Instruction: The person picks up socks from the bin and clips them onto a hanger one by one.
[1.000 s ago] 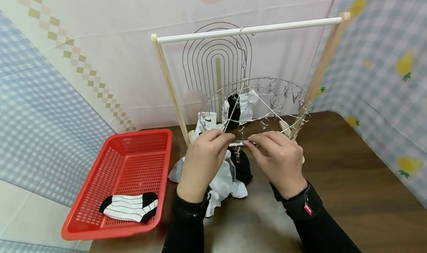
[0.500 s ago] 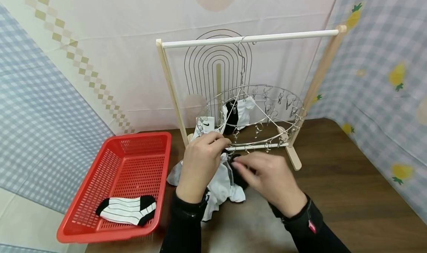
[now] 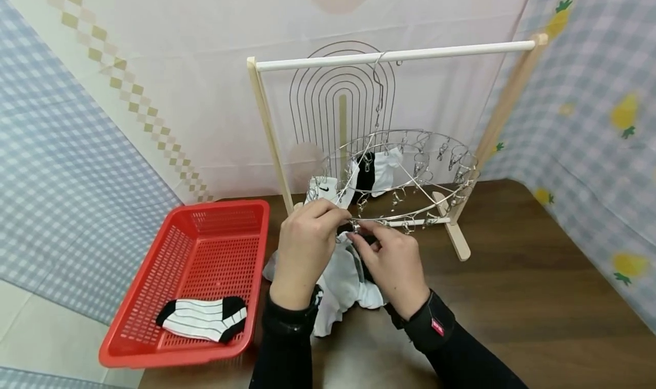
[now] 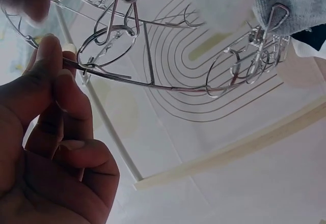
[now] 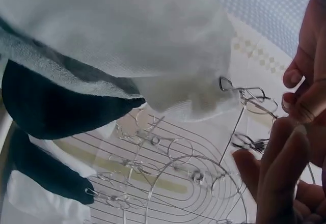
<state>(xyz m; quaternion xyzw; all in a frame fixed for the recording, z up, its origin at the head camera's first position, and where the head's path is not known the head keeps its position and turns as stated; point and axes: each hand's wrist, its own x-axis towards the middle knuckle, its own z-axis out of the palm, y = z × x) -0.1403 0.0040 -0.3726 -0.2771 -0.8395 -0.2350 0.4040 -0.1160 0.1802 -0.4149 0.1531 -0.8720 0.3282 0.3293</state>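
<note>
The basket (image 3: pixel 217 266) is red, the hanger (image 4: pixel 175 88) silver — the striped sock (image 3: pixel 202 319) black and white.

Cloth walls (image 3: pixel 205 47) around a brown wooden table (image 3: pixel 543 315).
Beyond the left hand (image 3: pixel 306 252) hangs pale cloth with thin rainbow lines (image 3: pixel 343 101) and little tan squares (image 3: pixel 120 64). Blue checked cloth (image 3: pixel 56 167) is far to its left. Right of the right hand (image 3: pixel 392 263), more blue checks show yellow pineapples (image 3: pixel 624 111). Soft light shines on the wood, nearer than both hands.
</note>
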